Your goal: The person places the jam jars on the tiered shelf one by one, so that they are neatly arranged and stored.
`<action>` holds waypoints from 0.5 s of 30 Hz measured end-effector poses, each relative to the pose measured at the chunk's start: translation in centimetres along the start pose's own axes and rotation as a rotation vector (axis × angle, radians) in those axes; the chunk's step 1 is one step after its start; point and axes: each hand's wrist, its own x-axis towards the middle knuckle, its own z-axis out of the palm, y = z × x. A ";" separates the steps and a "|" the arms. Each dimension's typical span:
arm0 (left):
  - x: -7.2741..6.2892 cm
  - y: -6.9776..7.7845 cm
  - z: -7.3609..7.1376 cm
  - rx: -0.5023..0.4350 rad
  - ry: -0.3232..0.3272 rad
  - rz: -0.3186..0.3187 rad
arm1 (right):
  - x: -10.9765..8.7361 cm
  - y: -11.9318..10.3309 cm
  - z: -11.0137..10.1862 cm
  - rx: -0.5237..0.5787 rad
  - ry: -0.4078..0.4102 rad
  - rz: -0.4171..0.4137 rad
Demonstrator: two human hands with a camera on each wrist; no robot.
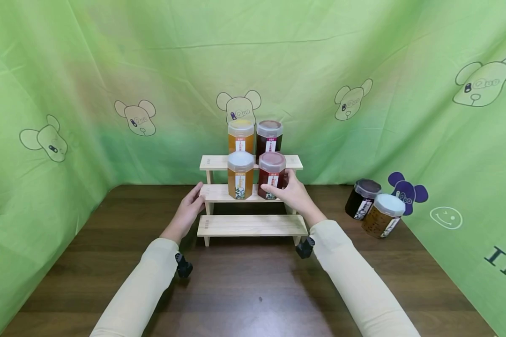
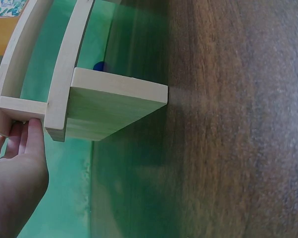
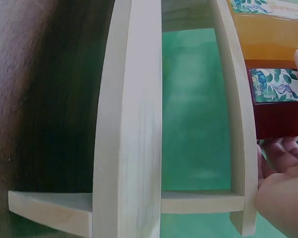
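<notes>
A pale wooden three-step stand (image 1: pixel 253 225) stands on the table. My left hand (image 1: pixel 189 208) touches the left end of its middle step, its fingertips (image 2: pixel 36 124) against the wood just under the board. On that same step, my right hand (image 1: pixel 295 192) grips a dark red jar (image 1: pixel 272 164), thumb across the front and fingers round the right side. Touching or nearly touching that jar on its left is an amber jar (image 1: pixel 241 175) with a whitish lid. Behind them, the top step carries a yellow-lidded orange jar (image 1: pixel 241 133) and a dark jar (image 1: pixel 270 133).
On the right side of the brown table (image 1: pixel 253 290) stand a black jar (image 1: pixel 362 199) and a brown speckled jar (image 1: pixel 383 215), close together. Green printed cloth (image 1: pixel 173 70) hangs round the back and sides.
</notes>
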 end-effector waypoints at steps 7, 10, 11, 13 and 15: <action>0.0 -0.3 -0.1 0.004 -0.007 -0.004 | -0.1 0.3 -0.7 0.056 -0.073 -0.002; 0.1 -0.3 -0.2 0.004 -0.007 0.002 | -0.3 0.3 -1.1 0.090 -0.091 -0.010; 0.1 -0.3 -0.2 0.004 -0.009 0.006 | -0.3 0.4 -1.2 0.099 -0.098 -0.013; 0.1 -0.2 -0.2 0.002 -0.013 0.012 | -0.4 0.4 -1.5 0.116 -0.110 -0.018; 0.1 -0.1 -0.1 0.001 -0.015 0.013 | -0.6 0.5 -1.9 0.126 -0.122 -0.020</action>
